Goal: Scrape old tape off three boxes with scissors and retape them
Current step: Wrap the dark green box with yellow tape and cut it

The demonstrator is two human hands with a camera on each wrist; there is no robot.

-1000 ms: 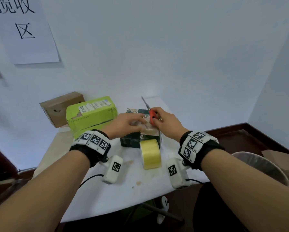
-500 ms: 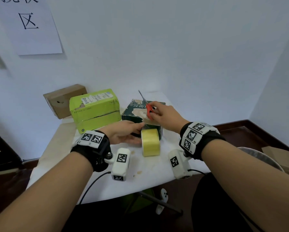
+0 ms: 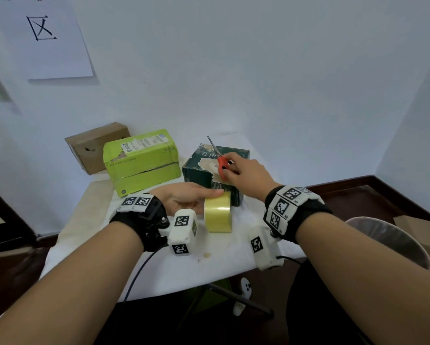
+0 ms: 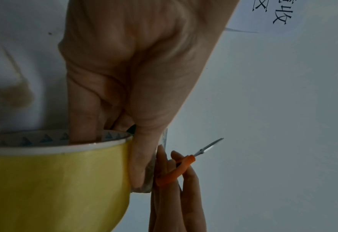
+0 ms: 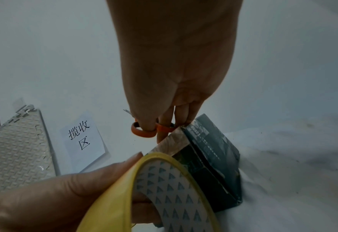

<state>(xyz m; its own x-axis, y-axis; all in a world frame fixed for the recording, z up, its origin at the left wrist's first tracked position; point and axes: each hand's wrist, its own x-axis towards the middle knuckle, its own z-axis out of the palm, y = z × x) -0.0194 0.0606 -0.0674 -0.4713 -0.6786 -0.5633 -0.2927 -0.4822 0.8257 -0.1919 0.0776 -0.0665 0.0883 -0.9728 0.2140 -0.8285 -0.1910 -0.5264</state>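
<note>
1. Tape roll (image 3: 218,212) is stood on edge on the tabletop (image 3: 159,265), just in front of the dark box (image 3: 199,168) and touching the left fingers (image 3: 210,194).
2. The roll is gripped by the left hand (image 3: 184,197): in the left wrist view one finger is seen hooked inside the core while another is laid along the outer yellow face.
3. A strip of tape appears to be drawn from the roll up onto the dark box, its end pressed under the right fingers (image 5: 162,135).
4. Scissors (image 3: 220,161) are held by the right hand (image 3: 246,176), with fingers threaded through the orange loops; the blades are pointed up and away, apparently closed.
5. The roll is judged light and stiff at its card core, so the core and rim are the best places to be held; the outer film looks smooth and may slip.
6. The drawn strip is judged thin, sticky and easily creased, so it should be kept taut.
7. The green box (image 3: 140,160) and brown box (image 3: 94,148) are set beyond the left fingers, well apart from them.
</note>
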